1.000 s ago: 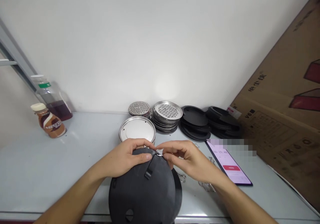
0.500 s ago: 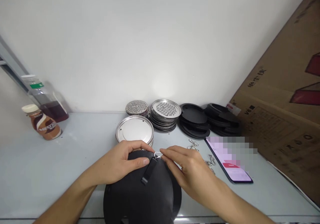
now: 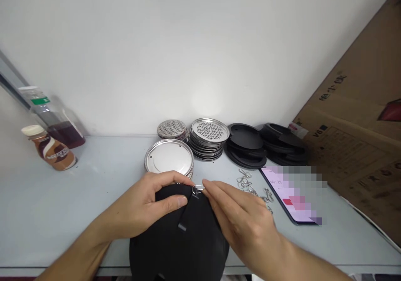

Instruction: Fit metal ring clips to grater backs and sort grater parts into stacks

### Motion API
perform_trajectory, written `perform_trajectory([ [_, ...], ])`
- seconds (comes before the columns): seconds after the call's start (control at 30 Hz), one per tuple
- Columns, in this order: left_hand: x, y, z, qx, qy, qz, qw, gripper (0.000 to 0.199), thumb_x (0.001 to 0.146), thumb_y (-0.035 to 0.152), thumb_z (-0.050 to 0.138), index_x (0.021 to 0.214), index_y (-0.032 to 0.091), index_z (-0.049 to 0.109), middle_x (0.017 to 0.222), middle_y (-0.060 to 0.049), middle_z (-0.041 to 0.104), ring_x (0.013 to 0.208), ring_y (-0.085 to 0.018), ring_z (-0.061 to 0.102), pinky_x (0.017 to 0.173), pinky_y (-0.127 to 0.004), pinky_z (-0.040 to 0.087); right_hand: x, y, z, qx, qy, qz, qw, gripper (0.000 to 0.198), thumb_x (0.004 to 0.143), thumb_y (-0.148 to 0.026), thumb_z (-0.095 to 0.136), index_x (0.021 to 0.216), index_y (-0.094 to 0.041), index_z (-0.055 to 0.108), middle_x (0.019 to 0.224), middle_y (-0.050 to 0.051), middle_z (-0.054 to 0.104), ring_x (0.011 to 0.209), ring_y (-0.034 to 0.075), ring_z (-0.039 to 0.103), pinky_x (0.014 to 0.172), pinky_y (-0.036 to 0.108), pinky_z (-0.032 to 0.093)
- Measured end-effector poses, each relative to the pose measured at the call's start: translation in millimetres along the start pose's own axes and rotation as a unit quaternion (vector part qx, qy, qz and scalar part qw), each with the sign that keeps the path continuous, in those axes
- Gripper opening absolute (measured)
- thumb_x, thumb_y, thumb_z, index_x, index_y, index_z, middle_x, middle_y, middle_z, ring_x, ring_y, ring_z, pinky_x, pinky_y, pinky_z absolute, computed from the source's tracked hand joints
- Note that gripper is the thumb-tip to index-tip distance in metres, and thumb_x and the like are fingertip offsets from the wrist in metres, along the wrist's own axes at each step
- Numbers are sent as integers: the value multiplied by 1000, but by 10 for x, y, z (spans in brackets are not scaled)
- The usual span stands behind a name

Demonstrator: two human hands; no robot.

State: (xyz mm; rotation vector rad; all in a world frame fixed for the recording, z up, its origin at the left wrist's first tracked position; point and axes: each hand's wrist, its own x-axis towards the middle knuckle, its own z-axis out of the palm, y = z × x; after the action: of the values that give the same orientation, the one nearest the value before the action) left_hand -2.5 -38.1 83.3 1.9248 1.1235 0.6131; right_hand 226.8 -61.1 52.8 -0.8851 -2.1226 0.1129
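Observation:
A black round disc stands tilted at the table's front edge, facing me. My left hand grips its upper edge, thumb on the near face and fingers over the top. A narrow black tab runs down from the disc's top. A small bent-wire metal clip sits at the tab's upper end, and my right hand pinches its right side between closed fingers. Whether the wire passes through a hole there, I cannot tell. More wire clips lie loose behind my right hand.
Behind the disc are plain metal lids, perforated metal discs and stacked black round parts. A phone lies at right beside a cardboard box. A brown bottle and a clear bottle stand at left.
The wire clip has turned at the tab's top, and my right hand has rolled a little with it. The left hand keeps its hold. The camera view has shifted slightly.

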Motion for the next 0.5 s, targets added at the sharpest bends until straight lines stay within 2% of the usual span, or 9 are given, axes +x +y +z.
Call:
perform_trajectory([
  [0.1,33,14,25,-10,54,15,998,23,90,36,61,112,31,66,109,5,71,105,-18,64,93,-26,49,105,45,-50,128,-25,112,985,29,95,-20,53,119,-26,68,103,6,74,89,22,71,75,33,59],
  [0.17,43,18,56,-7,91,20,996,23,90,36,62,111,30,66,107,5,72,102,-18,65,90,-25,50,180,99,-52,242,-30,214,946,22,93,-29,57,109,-26,73,94,4,76,84,20,71,72,31,58],
  [0.23,37,10,89,-6,119,24,993,22,89,37,63,110,30,66,104,5,73,98,-17,67,86,-24,52,225,146,-17,347,-14,288,892,20,89,-36,63,99,-23,76,82,3,75,73,18,69,63,27,56],
  [0.3,21,-6,113,-13,139,26,990,23,89,37,63,110,31,66,100,5,73,93,-17,68,82,-24,53,228,162,44,412,10,320,853,22,86,-39,68,93,-21,78,76,3,75,67,16,67,58,25,53],
  [0.33,12,-14,120,-19,146,28,989,23,89,37,63,110,31,66,99,5,74,91,-16,69,81,-24,53,217,154,77,424,27,327,844,22,85,-39,69,92,-21,78,76,3,75,67,16,67,58,25,52],
  [0.5,-6,-12,149,-35,143,36,988,21,89,35,62,109,28,66,100,3,73,93,-17,68,83,-25,53,140,24,216,399,112,343,843,18,80,-38,73,91,-25,80,87,4,78,83,22,72,72,31,58],
])
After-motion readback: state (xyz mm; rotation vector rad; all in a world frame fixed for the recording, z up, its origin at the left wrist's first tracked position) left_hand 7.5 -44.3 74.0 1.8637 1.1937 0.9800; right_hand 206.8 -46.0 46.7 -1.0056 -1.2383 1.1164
